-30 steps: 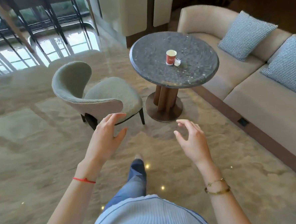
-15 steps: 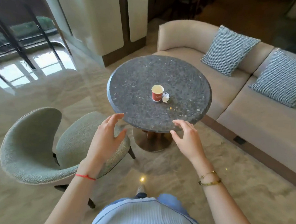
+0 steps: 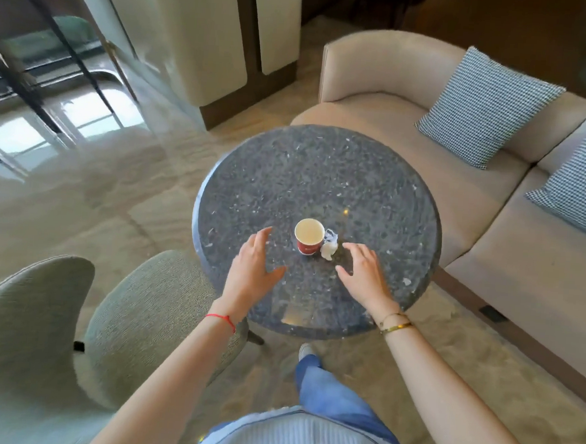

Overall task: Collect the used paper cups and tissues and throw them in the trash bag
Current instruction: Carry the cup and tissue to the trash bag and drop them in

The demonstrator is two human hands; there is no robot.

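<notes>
A red paper cup (image 3: 309, 237) with a white inside stands upright near the front middle of a round dark stone table (image 3: 322, 175). A crumpled white tissue (image 3: 329, 246) lies right beside it, touching its right side. My left hand (image 3: 252, 272) hovers over the table to the left of the cup, fingers spread and empty. My right hand (image 3: 364, 272) hovers to the right of the tissue, fingers apart, also holding nothing. Neither hand touches the cup or tissue. No trash bag is in view.
A grey-green upholstered chair (image 3: 72, 328) stands at the left, close to the table's edge. A beige sofa (image 3: 427, 134) with two checked cushions (image 3: 487, 106) curves behind and right of the table. Glass walls and a pillar are at the back left.
I have stepped up to the table; it now lies right below me. Both hands have moved forward over the tabletop to either side of the cup and tissue.
</notes>
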